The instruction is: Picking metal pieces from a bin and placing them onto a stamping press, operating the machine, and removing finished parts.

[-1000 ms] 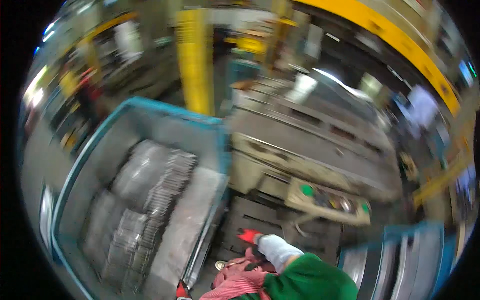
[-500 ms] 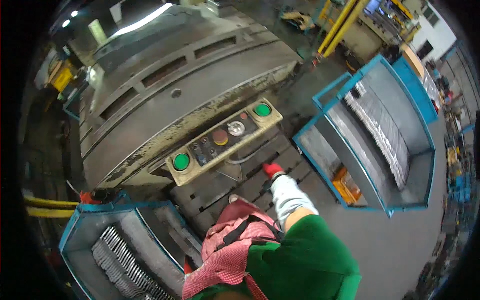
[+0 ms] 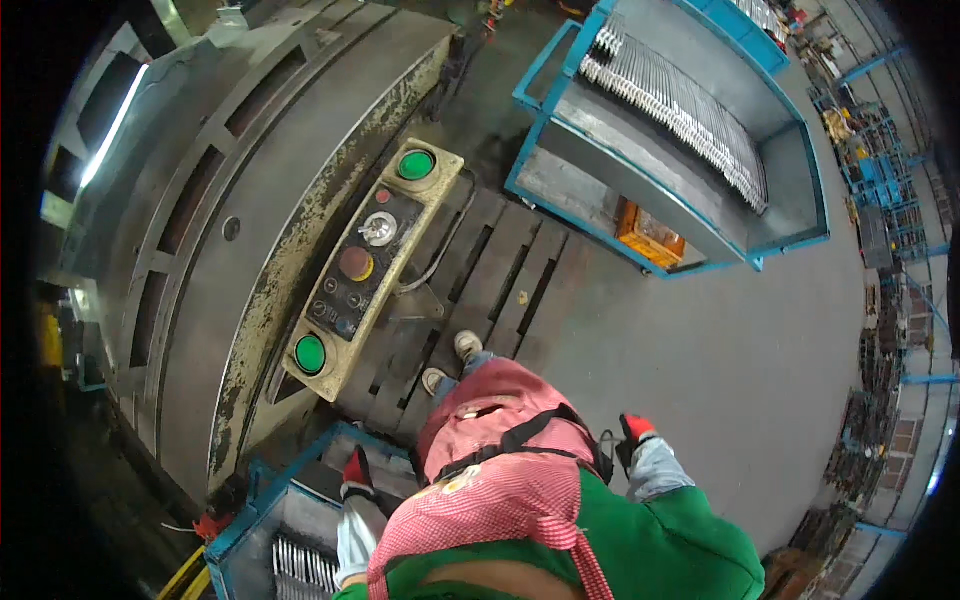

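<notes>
I stand on a dark slotted platform point(image 3: 480, 270) in front of a large press, wearing a red checked apron point(image 3: 500, 450). My left hand point(image 3: 358, 470), in a red and black glove, hangs beside the apron, over the edge of a blue metal bin point(image 3: 235, 545). Thin metal parts point(image 3: 303, 567) stand in rows in that bin. Out to the right of the apron hangs my right hand point(image 3: 636, 432), gloved likewise. Nothing can be made out in either hand, and their fingers are too small to read. The cream control box point(image 3: 375, 270) is ahead, with two green buttons, untouched.
The press bed point(image 3: 225, 290) fills the left side. A second blue bin point(image 3: 690, 245) with a row of metal parts point(image 3: 690, 105) and an orange box point(image 3: 650, 237) stands at the far right. Grey floor point(image 3: 740, 340) stretches right, toward racks point(image 3: 880, 220) along the edge.
My view has turned right, so the control box and press lie further left. My right arm, stretched forward before, is now lowered at my side. My left hand has come more into view.
</notes>
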{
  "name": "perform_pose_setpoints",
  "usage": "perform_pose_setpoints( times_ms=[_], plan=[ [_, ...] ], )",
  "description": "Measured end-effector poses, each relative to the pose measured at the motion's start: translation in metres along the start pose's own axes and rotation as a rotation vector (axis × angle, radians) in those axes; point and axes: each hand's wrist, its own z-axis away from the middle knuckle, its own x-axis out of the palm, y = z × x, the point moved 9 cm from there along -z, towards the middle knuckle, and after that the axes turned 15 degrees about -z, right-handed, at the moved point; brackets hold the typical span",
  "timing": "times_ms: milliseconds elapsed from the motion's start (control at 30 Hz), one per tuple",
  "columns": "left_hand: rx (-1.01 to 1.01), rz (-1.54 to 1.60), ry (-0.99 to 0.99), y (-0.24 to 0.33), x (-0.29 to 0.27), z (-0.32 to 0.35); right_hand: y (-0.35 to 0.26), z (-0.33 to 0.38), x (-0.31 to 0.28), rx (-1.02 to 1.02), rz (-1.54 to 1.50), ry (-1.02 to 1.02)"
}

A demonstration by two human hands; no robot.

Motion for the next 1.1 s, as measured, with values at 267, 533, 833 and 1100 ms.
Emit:
perform_pose_setpoints(
  times_ms=[267,533,833,1100],
  plan=[
    [0.154,-0.163,-0.051,0.130,-0.033,-0.095,-0.008,0.047,0.031,0.170,-0.413,0.087],
    [0.560,-0.322,0.061,0.308,-0.092,-0.100,-0.062,-0.005,-0.078,0.245,-0.777,0.292],
    [0.385,-0.449,-0.025,0.499,-0.126,-0.105,0.116,-0.075,-0.022,0.528,-1.311,0.162],
    [0.043,0.035,-0.112,0.564,-0.126,-0.151,0.145,-0.181,-0.113,0.435,-1.218,0.222]
  ],
)
